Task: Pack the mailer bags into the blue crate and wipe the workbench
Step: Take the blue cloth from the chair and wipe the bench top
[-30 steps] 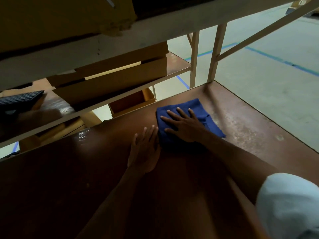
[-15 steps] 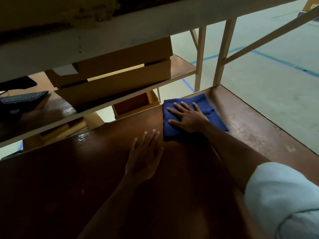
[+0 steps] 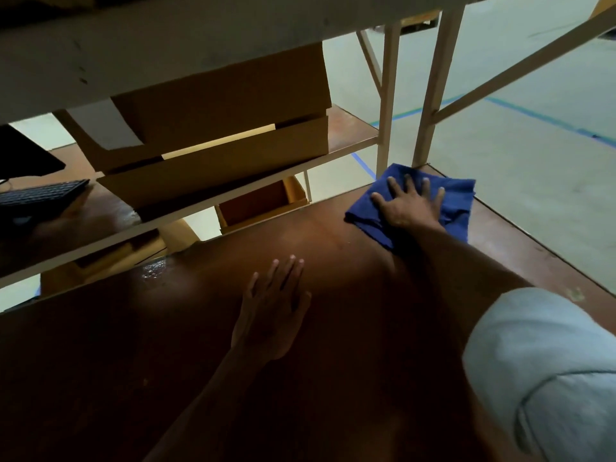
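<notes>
Where the lower shelf runs off at far left, a keyboard lies beside stacked cardboard boxes. Left hand rests flat on the brown workbench, near centre, fingers straight and slightly apart, holding nothing. Right hand presses a blue cloth onto the bench's far right corner, fingers spread wide, just beside the foot of a pale upright post.

Your brown workbench carries a rumpled blue cloth at its far right corner, just beside the pale upright post; your left hand lies flat on the bare top, apart from the cloth
</notes>
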Motion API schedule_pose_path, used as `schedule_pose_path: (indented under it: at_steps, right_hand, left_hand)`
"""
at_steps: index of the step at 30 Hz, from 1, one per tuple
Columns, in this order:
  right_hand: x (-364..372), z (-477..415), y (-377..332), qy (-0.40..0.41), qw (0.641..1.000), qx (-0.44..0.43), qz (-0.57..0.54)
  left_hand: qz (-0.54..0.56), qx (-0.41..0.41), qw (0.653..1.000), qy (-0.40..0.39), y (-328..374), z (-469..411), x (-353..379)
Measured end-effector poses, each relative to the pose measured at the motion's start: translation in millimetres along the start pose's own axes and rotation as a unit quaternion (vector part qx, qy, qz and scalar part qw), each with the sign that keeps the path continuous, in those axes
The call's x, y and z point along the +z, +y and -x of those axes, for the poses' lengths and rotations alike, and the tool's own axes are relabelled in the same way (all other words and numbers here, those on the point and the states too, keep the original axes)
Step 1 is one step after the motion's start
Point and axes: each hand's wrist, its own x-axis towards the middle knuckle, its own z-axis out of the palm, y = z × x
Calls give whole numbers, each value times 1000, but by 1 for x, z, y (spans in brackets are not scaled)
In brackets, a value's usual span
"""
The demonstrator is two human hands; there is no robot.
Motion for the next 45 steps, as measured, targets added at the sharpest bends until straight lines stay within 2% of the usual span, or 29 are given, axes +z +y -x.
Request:
schedule_pose_path:
  at_steps: [1,4,5,6,8,9,10,13,14,17,20,21,22,24,25,28,29,32,33,36,37,40,41,44,45]
  right_hand:
    - [-1,-1,1,-1,1000,-21,3]
    - [-4,-13,7,-33,982,-182,42]
    - [-7,-18,14,-42,978,-201,48]
    - [-7,-21,21,-29,982,-182,48]
    - [-2,-28,32,58,998,-16,2]
    - [-2,-29,33,76,995,64,-20]
    - [-2,-30,31,76,993,85,-27]
    - [-9,-25,35,21,996,-81,5]
    - [-10,-22,37,10,994,-104,10]
    - [-6,-6,31,44,999,-29,-15]
    - [-2,18,23,-4,986,-167,26]
    - [-5,26,28,-16,982,-184,34]
    - [-6,32,33,-7,989,-146,17]
    - [-5,46,41,29,999,-7,-35]
    - [-4,54,40,27,999,-14,-33]
    - [-3,80,45,-23,982,-188,16]
    - [-5,87,51,-22,983,-183,18]
    - [-2,108,68,46,998,28,-33]
    - [0,118,66,42,999,14,-26]
    - [1,146,70,-15,984,-175,23]
    - [-2,154,76,-15,984,-175,28]
    - [1,176,94,47,997,53,-11]
    - [3,189,91,52,997,60,-5]
    - [12,241,80,20,989,-142,46]
    - [13,257,85,6,985,-169,46]
  left_hand:
    - [-3,1,1000,2,0,0,1]
    - [-5,-3,1000,6,0,1,5]
    - [-2,-3,1000,12,0,0,5]
    - [1,-3,1000,14,0,-1,6]
    - [-1,-3,1000,15,-1,-1,5]
    - [-5,-4,1000,16,-2,0,6]
    - [-8,-3,1000,14,-2,0,5]
    - [-2,-1,1000,7,-1,2,1]
    - [2,-2,1000,5,0,2,0]
    - [0,-7,1000,-2,3,2,-5]
    - [5,-5,1000,-13,3,2,-6]
    - [11,-5,1000,-12,3,2,-5]
    - [14,-5,1000,-6,3,3,-5]
    - [7,-4,1000,-2,2,3,-3]
    - [4,-7,1000,-2,1,3,-2]
    - [9,-2,1000,-13,1,1,-2]
    - [10,-1,1000,-11,1,1,-2]
    - [10,-2,1000,-5,2,1,-2]
    - [11,-3,1000,-4,2,2,-3]
    - [14,1,1000,1,2,1,-3]
    - [10,5,1000,2,2,2,-3]
    - [6,6,1000,-4,1,2,-1]
    - [3,6,1000,-4,1,2,-1]
    - [4,8,1000,-4,2,1,-2]
    - [7,17,1000,5,4,3,-4]
